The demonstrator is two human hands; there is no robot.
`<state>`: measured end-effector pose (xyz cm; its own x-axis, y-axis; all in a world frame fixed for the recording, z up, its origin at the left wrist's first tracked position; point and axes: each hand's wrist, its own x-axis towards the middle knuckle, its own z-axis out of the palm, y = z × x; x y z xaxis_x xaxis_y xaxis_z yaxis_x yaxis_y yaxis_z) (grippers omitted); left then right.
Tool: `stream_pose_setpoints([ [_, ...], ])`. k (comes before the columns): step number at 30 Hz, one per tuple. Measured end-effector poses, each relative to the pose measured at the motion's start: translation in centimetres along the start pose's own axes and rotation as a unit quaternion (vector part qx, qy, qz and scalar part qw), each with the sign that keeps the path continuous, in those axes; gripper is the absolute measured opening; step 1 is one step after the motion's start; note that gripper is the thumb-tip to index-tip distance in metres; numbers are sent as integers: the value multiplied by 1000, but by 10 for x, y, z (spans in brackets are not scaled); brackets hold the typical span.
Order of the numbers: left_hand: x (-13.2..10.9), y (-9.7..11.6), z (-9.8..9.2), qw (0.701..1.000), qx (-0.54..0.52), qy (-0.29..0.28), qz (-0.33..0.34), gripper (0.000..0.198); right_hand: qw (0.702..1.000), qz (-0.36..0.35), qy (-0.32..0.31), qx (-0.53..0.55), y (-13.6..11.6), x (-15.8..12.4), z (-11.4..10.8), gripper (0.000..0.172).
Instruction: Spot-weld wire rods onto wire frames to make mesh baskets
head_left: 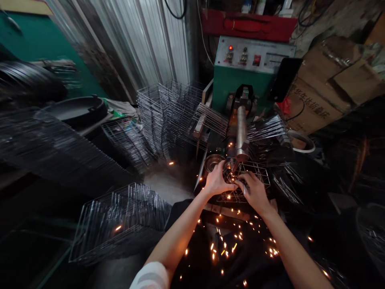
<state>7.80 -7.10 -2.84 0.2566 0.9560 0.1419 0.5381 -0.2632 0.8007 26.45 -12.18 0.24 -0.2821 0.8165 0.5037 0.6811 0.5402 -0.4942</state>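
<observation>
A spot welder with a thick metal electrode arm (241, 134) stands in front of me, and sparks (224, 245) spray down from its tip toward my lap. Below the tip lies a wire rack (261, 173) of thin crossed rods. My left hand (217, 180) is curled round the rack's left side at the weld point, thumb stretched to the right. On the other side, my right hand (255, 192) pinches a short shiny metal wire (246, 188) against the rack. Fingers and sparks partly hide the place where the pieces meet.
Stacked wire racks (162, 120) stand left of the welder, with another stack (120, 220) lower left. Loose metal wires (267, 129) lie to the right. The green control box (237, 88) has a lit red lamp; a black phone (285, 79) is fixed beside it. Cardboard boxes (319, 100) stand behind.
</observation>
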Motion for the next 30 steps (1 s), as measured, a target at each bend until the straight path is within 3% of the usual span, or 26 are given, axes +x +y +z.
stream_pose_setpoints([
  [4,11,-2,-3,1000,26,4,-15,116,998,2,32,-58,10,9,1,13],
  [10,37,-14,-10,999,24,-27,11,117,995,0,-16,-96,35,22,1,14],
  [22,48,-9,-26,995,59,-67,51,123,999,-20,-1,-41,32,25,3,21],
  [25,40,-36,-36,993,29,-98,58,135,1000,3,-1,-4,29,16,-7,19],
  [28,19,-92,-34,993,-53,-107,10,161,996,62,-19,55,27,-6,-21,19],
  [30,3,-131,-19,978,-163,-122,-49,165,985,127,-35,112,24,-24,-27,21],
])
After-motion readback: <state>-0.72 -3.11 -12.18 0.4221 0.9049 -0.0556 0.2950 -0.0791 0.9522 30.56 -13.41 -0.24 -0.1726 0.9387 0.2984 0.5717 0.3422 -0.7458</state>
